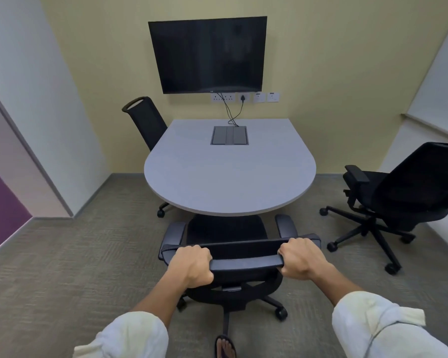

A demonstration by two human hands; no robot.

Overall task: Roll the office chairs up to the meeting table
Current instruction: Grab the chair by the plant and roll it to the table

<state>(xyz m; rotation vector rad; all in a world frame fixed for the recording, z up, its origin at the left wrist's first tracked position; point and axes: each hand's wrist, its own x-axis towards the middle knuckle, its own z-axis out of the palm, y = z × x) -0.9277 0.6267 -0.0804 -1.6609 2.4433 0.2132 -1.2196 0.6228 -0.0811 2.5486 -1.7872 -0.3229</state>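
While both hands clamp its top rail, the left hand (192, 264) and right hand (298, 258) curled around the bar, the nearest black mesh office chair (228, 228) sits low centre, seat tucked under the grey round-ended meeting table (229, 174). Three chairs in all: a second black chair (146, 122) upper left against the table, a third black chair (398, 195) right, well apart. One dark wall screen (207, 54) hangs above.

Black chairs (233, 228), pale grey table (228, 182), grey-brown woven-patterned carpet (88, 254), pale yellow wall (321, 73), black screen (207, 54), white sleeves (132, 334).
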